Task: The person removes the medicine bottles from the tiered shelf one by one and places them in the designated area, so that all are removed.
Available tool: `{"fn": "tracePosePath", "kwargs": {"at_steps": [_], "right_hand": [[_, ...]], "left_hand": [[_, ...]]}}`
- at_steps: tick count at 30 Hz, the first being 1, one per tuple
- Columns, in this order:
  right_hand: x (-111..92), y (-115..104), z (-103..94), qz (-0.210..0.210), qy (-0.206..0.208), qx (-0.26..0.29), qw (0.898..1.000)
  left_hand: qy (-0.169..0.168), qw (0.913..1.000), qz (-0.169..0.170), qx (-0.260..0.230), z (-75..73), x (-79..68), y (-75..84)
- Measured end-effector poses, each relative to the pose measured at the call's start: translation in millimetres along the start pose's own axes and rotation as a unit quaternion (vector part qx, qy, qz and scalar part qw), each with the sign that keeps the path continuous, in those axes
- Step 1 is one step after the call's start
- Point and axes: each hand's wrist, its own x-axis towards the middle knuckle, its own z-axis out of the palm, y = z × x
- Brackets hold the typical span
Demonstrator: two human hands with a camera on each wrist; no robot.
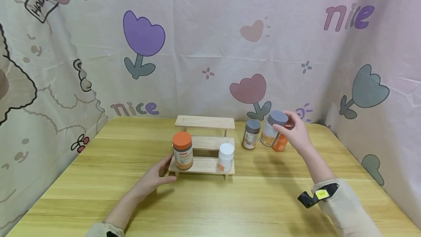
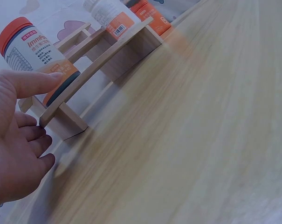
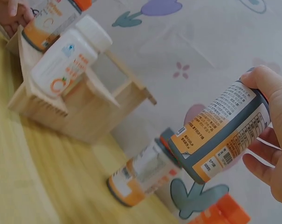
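My right hand grips a grey-lidded supplement bottle with a white and orange label, tilted, beside two other bottles. One is a smaller grey-lidded bottle upright on the table; the other is an orange bottle, partly hidden behind the held one. My left hand holds the left end of a three-tier wooden rack, its thumb stretched forward and its fingers curled by the shelf's corner. On the bottom tier stand an orange-lidded bottle at the left and a white bottle at the right.
The rack's top tier and middle tier rise behind the bottom one. A wood-grain table lies beneath everything. Patterned cloth hangs behind the table and at both sides.
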Motion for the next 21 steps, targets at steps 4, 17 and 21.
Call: {"fn": "tracePosePath", "kwargs": {"at_steps": [4, 17, 21], "right_hand": [[-5.6, 11.9, -1.5, 0.009, -0.002, -0.012, 1.000], [-18.0, 39.0, 0.1, 0.019, -0.007, -0.033, 0.999], [-20.2, 49.0, 3.5, 0.030, -0.014, -0.029, 0.999]], "left_hand": [[0.000, 1.0000, -0.002, 0.002, -0.2, -0.5, -0.2], [0.002, 1.0000, 0.001, 0.003, 0.0, -0.8, -1.3], [0.000, 1.0000, 0.002, 0.005, 0.3, -0.8, -1.2]]}}
